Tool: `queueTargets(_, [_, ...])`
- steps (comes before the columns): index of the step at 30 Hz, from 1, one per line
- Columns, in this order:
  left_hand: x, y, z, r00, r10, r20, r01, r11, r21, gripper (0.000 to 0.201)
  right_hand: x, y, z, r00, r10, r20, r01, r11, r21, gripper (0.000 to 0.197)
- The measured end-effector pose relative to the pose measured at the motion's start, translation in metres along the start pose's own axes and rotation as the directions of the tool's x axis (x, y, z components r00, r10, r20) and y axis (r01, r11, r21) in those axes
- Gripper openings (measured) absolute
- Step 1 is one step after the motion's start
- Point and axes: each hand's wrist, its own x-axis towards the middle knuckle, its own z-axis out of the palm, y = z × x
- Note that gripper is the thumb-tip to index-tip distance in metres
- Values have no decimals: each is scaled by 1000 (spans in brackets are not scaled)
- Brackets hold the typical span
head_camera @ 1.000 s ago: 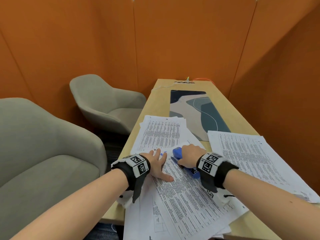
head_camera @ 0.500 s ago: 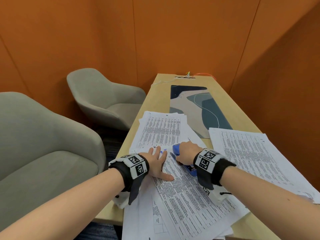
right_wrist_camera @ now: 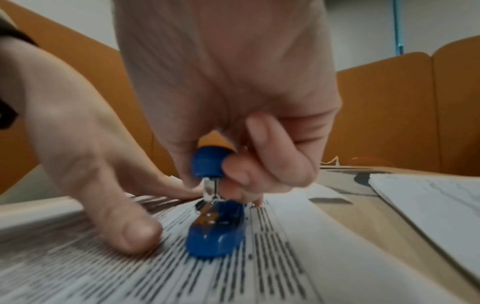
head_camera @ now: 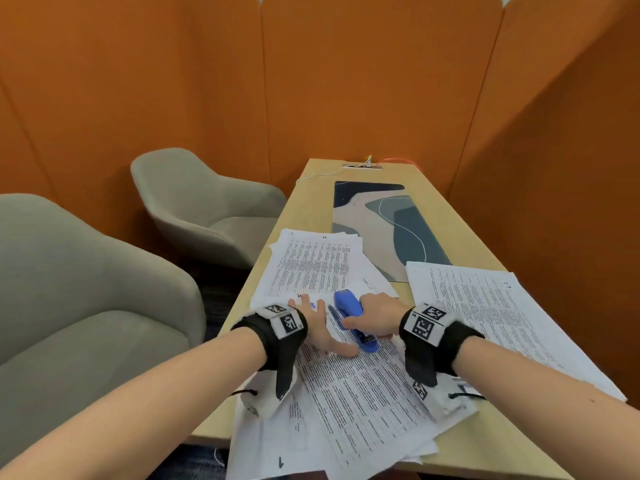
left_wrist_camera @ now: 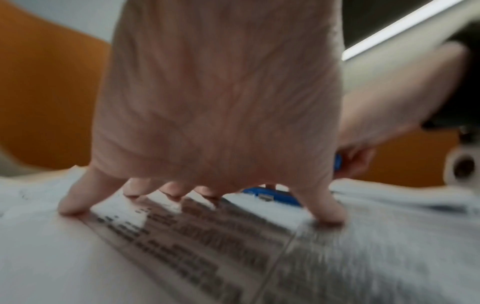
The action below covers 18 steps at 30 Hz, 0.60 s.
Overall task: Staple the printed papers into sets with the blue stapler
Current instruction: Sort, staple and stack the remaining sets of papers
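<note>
While seen from the head: left hand point(head_camera: 317, 327) flat with spread fingers on the printed papers point(head_camera: 360, 386) near the table's point(head_camera: 460, 223) front edge; right hand point(head_camera: 375, 315) curled around the blue stapler point(head_camera: 351, 315), sitting on the same stack just beside the left thumb. From the left wrist: fingertips point(left_wrist_camera: 70, 207) pressing the blurred sheet point(left_wrist_camera: 182, 246). From the right wrist: stapler point(right_wrist_camera: 215, 234) gripped at its raised top, base resting on the paper point(right_wrist_camera: 272, 267).
</note>
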Motion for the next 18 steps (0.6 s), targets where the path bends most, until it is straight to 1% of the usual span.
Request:
queueTargets(3, [6,1,12,999,-17,-51,15,999,-46,132,1,2,6,1000,-16,-21,17,998,56,38])
queueTargets(5, [9,-1,16,998,-8,-63,4,998,-64,133,5,3,12,1000,-5,-29,9,993,114,51])
queueTargets(6, [10,-2,17,998,-8,-66,4,998,-64,134,8,4,16,999,2,-36,3,992,129,54])
queueTargets(11, [14,-4,16,998,-10,-58,8,999,-50,135,21,6,26,996,15,-87,-4,992,129,46])
queueTargets(18, [17,-4,14,999,-6,-34,4,999,-40,137,29,2,27,993,39,-113,-30,997,76,44])
